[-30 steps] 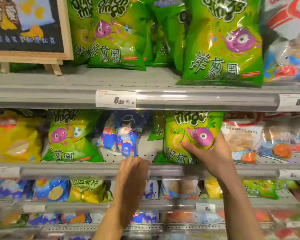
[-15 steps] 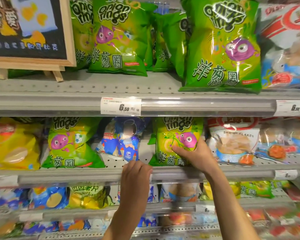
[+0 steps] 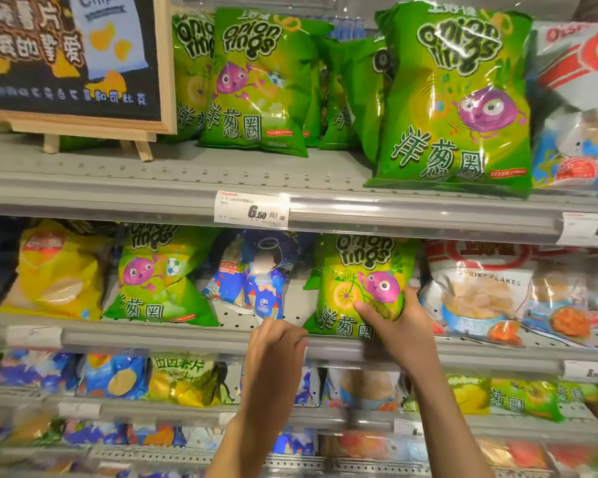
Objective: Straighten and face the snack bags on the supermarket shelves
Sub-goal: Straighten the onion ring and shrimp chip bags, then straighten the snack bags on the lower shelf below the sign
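- Onion rings bag (image 3: 361,284) on middle shelf (image 3: 187,336), held by right hand (image 3: 399,326): thumb across lower front, fingers curled behind right edge.
- Shifted leftward and stood more upright than one second before; label now squarely frontward.
- Left hand (image 3: 275,343) kept at shelf rail just left of thumb, fingers curled over the rail; anything pinched, not discernible.
- Blue bag (image 3: 256,288) just above left fingers, tilted and twisted.
- Judged: green bag nearly faced; blue bag probably due next.
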A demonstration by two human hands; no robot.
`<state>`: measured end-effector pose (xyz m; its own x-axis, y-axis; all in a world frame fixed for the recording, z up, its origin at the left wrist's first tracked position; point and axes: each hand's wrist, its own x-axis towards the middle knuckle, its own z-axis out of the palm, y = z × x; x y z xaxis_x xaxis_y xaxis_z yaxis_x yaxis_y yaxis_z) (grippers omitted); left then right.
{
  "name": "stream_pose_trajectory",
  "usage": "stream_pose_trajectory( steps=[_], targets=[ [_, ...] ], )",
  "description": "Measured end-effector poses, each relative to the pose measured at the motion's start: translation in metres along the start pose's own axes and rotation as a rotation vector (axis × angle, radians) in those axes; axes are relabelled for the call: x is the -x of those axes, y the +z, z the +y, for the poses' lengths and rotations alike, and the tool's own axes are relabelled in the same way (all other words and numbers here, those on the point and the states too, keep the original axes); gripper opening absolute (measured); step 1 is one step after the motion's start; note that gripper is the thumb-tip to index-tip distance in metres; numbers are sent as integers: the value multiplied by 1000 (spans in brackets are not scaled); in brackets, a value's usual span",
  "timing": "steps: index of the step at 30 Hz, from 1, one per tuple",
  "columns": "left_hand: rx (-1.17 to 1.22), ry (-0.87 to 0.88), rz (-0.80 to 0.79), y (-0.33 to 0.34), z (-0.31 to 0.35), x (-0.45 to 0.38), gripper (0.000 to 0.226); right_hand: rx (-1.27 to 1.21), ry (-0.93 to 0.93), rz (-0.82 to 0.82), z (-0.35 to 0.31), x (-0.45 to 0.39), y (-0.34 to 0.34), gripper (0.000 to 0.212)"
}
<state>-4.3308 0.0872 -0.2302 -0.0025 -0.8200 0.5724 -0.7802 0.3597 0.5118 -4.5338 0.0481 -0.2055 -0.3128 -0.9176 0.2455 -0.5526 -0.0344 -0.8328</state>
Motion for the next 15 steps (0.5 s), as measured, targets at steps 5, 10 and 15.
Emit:
stream_pose_trajectory(
  steps=[5, 10, 15],
  targets=[
    [77, -2, 20, -3, -5, 7, 6, 61, -112, 264, 0, 24, 8, 73],
    [183, -40, 189, -21, -28, 15, 9, 27, -165, 500, -26, 49, 22, 53],
    [217, 12, 377, -61, -68, 7, 11, -35, -229, 469, -69, 66, 63, 37]
  ],
)
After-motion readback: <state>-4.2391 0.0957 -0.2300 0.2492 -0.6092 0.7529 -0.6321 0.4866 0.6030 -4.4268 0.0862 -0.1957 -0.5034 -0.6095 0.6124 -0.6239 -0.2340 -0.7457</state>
